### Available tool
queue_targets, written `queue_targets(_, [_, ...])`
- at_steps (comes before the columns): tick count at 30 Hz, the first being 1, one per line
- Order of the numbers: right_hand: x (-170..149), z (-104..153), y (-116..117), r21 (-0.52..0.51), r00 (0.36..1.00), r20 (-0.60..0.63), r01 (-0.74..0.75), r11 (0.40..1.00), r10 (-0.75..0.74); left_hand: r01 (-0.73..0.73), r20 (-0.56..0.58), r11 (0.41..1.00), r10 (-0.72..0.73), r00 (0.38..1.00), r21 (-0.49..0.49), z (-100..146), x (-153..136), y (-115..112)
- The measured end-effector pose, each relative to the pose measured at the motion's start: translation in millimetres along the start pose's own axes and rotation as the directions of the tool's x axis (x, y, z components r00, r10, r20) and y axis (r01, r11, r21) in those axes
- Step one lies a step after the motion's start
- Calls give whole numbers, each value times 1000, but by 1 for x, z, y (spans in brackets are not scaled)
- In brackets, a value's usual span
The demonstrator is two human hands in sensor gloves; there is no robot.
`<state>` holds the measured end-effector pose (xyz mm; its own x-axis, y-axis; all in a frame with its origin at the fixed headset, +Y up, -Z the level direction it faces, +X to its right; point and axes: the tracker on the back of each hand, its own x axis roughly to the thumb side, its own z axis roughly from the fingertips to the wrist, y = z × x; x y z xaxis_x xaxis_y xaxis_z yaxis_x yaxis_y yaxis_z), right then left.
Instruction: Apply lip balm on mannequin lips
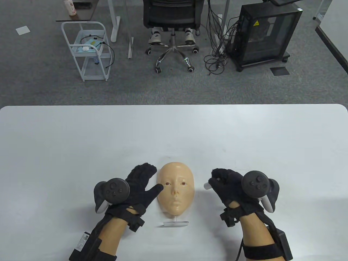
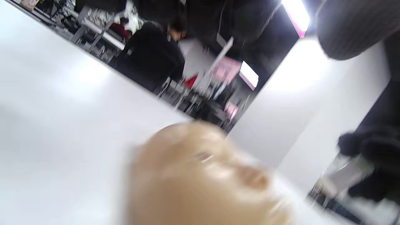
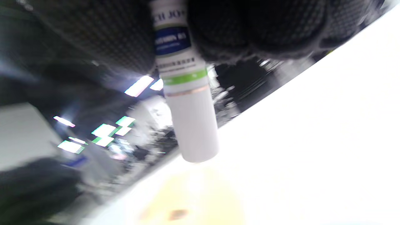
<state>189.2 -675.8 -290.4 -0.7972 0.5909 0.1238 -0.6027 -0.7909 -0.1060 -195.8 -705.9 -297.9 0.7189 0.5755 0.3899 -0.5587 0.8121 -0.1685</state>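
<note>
A beige mannequin face (image 1: 176, 187) stands tilted on a clear stand (image 1: 176, 223) near the table's front edge. It also shows blurred in the left wrist view (image 2: 200, 178). My left hand (image 1: 141, 185) lies spread beside the face's left side, and its thumb (image 1: 156, 189) touches the cheek. My right hand (image 1: 227, 185) is right of the face and apart from it. It grips a white lip balm tube (image 1: 207, 186); the tube, with its white cap on, shows clearly in the right wrist view (image 3: 187, 103).
The white table (image 1: 81, 141) stretches far behind the face. Beyond its far edge stand an office chair (image 1: 172, 24), a white cart (image 1: 88, 51) and a black cabinet (image 1: 263, 35) on the carpet.
</note>
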Motion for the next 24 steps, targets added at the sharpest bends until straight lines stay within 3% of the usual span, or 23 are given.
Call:
queue_targets(1, [-2, -2, 3, 16, 996, -23, -82, 997, 82, 26, -41, 999, -27, 999, -33, -1, -7, 1])
queue_targets(3, [-2, -6, 10, 61, 974, -42, -220, 974, 223, 59, -78, 998, -59, 995, -3, -2, -20, 1])
queue_targets(9, [3, -16, 35, 131, 932, -30, -356, 925, 362, 249, -154, 967, -238, 959, 57, -4, -36, 2])
queue_targets(18, [2, -20, 56, 238, 907, -26, -403, 883, 421, 250, -169, 967, -238, 956, 56, -3, -38, 3])
queue_targets(24, [4, -22, 59, 244, 898, -26, -420, 874, 438, 254, -167, 966, -244, 955, 39, -5, -38, 1])
